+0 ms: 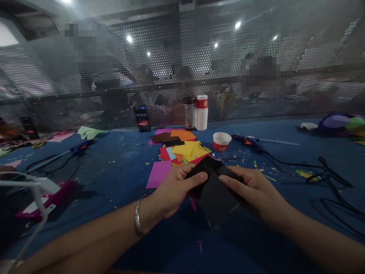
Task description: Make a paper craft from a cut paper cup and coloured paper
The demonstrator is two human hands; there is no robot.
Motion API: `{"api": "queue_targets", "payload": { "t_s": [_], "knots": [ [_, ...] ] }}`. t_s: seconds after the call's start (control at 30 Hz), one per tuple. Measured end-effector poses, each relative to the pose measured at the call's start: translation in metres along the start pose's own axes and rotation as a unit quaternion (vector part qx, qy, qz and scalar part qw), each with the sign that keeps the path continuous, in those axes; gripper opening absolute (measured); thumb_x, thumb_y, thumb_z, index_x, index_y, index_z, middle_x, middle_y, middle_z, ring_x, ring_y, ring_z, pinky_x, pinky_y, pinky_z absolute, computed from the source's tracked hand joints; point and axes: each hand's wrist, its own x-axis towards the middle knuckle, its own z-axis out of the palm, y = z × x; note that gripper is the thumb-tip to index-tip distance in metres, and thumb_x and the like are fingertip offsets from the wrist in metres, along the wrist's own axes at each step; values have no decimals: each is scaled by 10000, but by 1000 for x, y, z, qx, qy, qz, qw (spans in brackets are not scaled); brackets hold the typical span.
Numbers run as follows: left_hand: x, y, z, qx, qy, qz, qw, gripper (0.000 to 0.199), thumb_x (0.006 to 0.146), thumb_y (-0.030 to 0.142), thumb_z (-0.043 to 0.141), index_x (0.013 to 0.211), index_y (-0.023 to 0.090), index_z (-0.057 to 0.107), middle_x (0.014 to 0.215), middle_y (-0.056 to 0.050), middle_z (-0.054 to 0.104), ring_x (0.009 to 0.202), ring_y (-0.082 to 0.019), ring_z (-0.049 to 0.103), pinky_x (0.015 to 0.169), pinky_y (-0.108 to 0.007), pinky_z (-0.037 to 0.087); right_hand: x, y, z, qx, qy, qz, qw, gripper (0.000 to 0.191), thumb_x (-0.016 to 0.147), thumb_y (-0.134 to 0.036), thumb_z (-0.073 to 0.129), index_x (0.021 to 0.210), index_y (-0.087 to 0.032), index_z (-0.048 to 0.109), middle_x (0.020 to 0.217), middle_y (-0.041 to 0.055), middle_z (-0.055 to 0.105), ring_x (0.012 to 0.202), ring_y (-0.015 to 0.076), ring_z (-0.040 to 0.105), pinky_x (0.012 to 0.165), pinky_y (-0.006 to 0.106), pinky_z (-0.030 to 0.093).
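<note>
Between my two hands is black paper [218,201], raised above the blue table. It looks folded or layered, with a crease near its top. My left hand [175,186] pinches its left side, thumb on the face and fingers behind. On the other side my right hand [251,186] grips it the same way, its fingers partly hidden by the paper. Just beyond lie yellow paper sheets [191,149] in a pile with an orange sheet [184,134] and dark brown pieces [161,138]. A purple sheet [159,175] lies by my left hand.
A red-and-white paper cup [221,141], a stack of cups [202,114] and a glass bottle [189,116] stand farther back. Glue guns [252,142] with cords lie at both sides. A magenta power strip [48,201] is at left. Paper scraps litter the blue table [119,167].
</note>
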Motion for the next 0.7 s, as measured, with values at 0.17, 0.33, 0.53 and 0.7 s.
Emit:
{"api": "queue_targets", "payload": {
  "t_s": [0.17, 0.33, 0.53, 0.7],
  "knots": [
    [-2, 1, 2, -28, -3, -33, 999, 352, 680, 359, 846, 933, 154, 713, 767, -29, 685, 614, -107, 606, 590, -223, 496, 0, 0, 0, -10, 1, 1, 1000, 360, 753, -524, 725, 731, -183, 614, 659, 11, 616, 590, 154, 580, 534, 263, 467],
    [-3, -1, 1, -14, -8, -47, 999, 380, 686, 383, 839, 948, 141, 709, 756, -37, 678, 585, -108, 598, 555, -215, 492, 1, 2, -1, -17, 5, 9, 1000, 353, 724, -503, 750, 736, -174, 623, 679, 10, 616, 600, 143, 544, 534, 248, 440],
    [-2, -1, 0, -7, -22, -54, 998, 361, 725, 382, 806, 978, 145, 706, 779, -51, 680, 598, -112, 606, 551, -209, 479, 1, 0, 0, -20, -2, 0, 1000, 345, 718, -502, 747, 716, -178, 628, 656, 2, 579, 589, 132, 496, 521, 240, 409],
    [-2, 0, 0, -10, -32, -61, 998, 336, 718, 390, 808, 923, 152, 688, 715, -26, 647, 537, -97, 569, 488, -191, 452, 2, 1, 0, -5, -5, -4, 1000, 312, 732, -457, 756, 726, -170, 633, 660, -3, 572, 602, 129, 509, 542, 238, 418]
  ]
}}
